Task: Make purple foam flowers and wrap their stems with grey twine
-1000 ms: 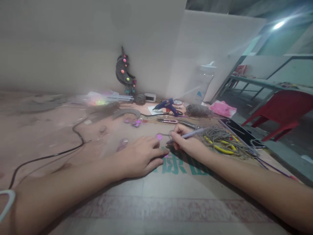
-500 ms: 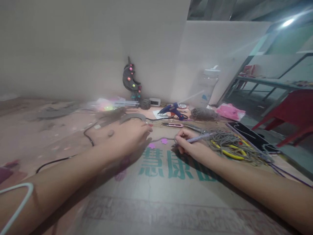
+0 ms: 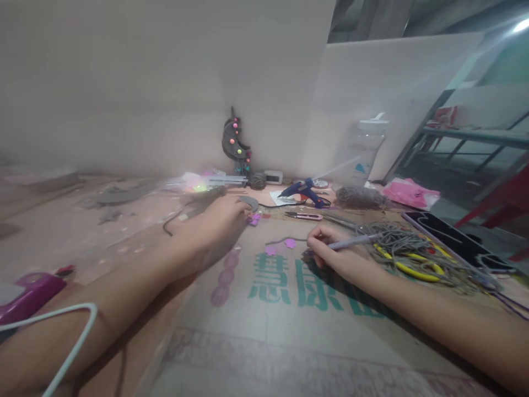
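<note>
My left hand reaches forward over the left side of the work surface, fingers curled and closed at the tips on a small purple flower piece. In my right hand a pale purple pen is gripped, its dark tip pointing down and left. A thin grey cord runs left from the right fingers along the surface. Close to this cord lie two more purple flowers, one higher and one lower. The curled right fingers partly hide the cord's end.
Behind the hands are a blue glue gun, pink-handled thread snips and a bottle. A grey moon ornament leans on the wall. Right are tangled grey cord, yellow-handled pliers and a phone. Printed sheet lies in front.
The camera view has turned slightly left. My left hand has moved left and away, and a purple flower now shows at its fingertips. My right hand still holds the pen in place.
</note>
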Demonstrator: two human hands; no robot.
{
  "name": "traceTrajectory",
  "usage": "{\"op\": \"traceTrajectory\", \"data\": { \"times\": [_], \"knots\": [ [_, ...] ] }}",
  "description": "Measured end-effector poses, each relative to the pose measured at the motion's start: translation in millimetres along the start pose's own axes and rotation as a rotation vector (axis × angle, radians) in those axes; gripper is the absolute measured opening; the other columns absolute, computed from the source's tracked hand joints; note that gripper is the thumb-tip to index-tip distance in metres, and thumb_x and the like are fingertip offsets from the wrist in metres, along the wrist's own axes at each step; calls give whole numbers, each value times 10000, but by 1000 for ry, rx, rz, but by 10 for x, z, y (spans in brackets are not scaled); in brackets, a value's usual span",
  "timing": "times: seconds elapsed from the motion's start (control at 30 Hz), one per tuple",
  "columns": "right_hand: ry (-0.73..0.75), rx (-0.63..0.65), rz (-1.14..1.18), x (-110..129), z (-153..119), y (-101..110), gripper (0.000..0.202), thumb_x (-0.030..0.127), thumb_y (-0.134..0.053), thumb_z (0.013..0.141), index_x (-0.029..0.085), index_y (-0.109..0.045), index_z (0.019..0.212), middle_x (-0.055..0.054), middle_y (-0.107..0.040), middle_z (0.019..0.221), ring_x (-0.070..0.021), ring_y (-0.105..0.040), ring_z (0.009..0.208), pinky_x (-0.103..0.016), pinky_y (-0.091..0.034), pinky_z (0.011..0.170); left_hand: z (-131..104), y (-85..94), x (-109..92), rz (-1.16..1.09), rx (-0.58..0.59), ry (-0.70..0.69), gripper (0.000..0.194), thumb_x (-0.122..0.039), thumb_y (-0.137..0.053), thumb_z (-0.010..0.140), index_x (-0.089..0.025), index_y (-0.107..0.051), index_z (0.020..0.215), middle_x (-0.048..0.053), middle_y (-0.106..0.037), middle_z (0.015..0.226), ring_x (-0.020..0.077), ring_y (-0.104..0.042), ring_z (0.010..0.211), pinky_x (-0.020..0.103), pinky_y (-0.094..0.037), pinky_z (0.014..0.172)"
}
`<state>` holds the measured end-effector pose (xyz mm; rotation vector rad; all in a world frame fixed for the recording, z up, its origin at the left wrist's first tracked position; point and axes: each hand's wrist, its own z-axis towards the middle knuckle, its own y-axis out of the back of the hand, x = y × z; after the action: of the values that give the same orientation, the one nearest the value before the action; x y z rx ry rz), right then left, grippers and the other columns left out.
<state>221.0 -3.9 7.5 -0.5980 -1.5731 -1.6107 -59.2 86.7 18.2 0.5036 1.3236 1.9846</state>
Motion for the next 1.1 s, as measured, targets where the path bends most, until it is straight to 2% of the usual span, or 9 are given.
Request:
{"op": "traceTrajectory", "data": {
  "times": [0.1, 0.3, 0.4, 0.53, 0.73, 0.87, 1.0, 1.1],
  "knots": [
    [5, 11, 9, 9, -2, -2, 223, 409, -509, 890, 221, -526, 772, 44, -550, 528, -130, -507, 492, -246, -359, 501, -22, -40, 41, 36, -26, 50, 242, -221, -529, 913, -215, -702, 1081, 93, -699, 1110, 256, -602, 1084, 414, -463, 957],
    [20, 23, 25, -21, 3, -12, 220, 410, -522, 881, 216, -530, 777, 47, -545, 534, -118, -476, 475, -240, -331, 477, -36, -135, -11, 45, 74, -12, 268, -333, -526, 954, -217, -711, 1109, 97, -686, 1154, 253, -574, 1162, 423, -411, 1049],
    [25, 29, 32, -24, 5, -13, 218, 411, -525, 877, 216, -531, 782, 48, -542, 525, -117, -467, 469, -241, -327, 474, -26, -139, -35, 38, 107, -34, 259, -327, -526, 953, -208, -716, 1083, 97, -696, 1123, 246, -593, 1133, 401, -423, 1029],
    [39, 32, 26, -9, 4, -12, 204, 394, -529, 870, 213, -538, 776, 44, -543, 529, -116, -466, 474, -241, -328, 478, -29, -141, -11, 27, 103, 6, 222, -316, -540, 931, -197, -718, 990, 91, -708, 1026, 245, -617, 1050, 385, -451, 974],
    [42, 43, 27, -2, -2, -17, 200, 384, -514, 876, 212, -529, 774, 47, -532, 534, -117, -466, 482, -243, -340, 488, -51, -130, 19, 43, 54, 56, 243, -270, -503, 936, -186, -684, 1074, 104, -706, 1054, 256, -617, 1038, 383, -458, 937],
    [37, 49, 4, -19, 6, -14, 225, 409, -502, 891, 208, -530, 793, 45, -539, 551, -117, -471, 495, -245, -343, 494, -49, -103, 11, 73, 41, 67, 262, -244, -431, 971, -178, -676, 1036, 109, -713, 1034, 262, -629, 1017, 388, -464, 914],
    [-4, 60, -5, -38, 8, -16, 233, 424, -504, 894, 207, -527, 815, 40, -547, 562, -125, -498, 506, -250, -355, 500, -54, -138, 3, 46, 43, 52, 268, -283, -460, 981, -189, -662, 1130, 113, -711, 1143, 272, -628, 1094, 406, -470, 956],
    [-10, 66, -2, -56, 9, -22, 234, 430, -507, 892, 208, -521, 821, 38, -548, 563, -127, -502, 505, -252, -352, 501, -53, -190, 10, 27, 39, 2, 295, -235, -475, 976, -183, -674, 1187, 113, -704, 1217, 269, -607, 1169, 427, -447, 1025]
  ]
}}
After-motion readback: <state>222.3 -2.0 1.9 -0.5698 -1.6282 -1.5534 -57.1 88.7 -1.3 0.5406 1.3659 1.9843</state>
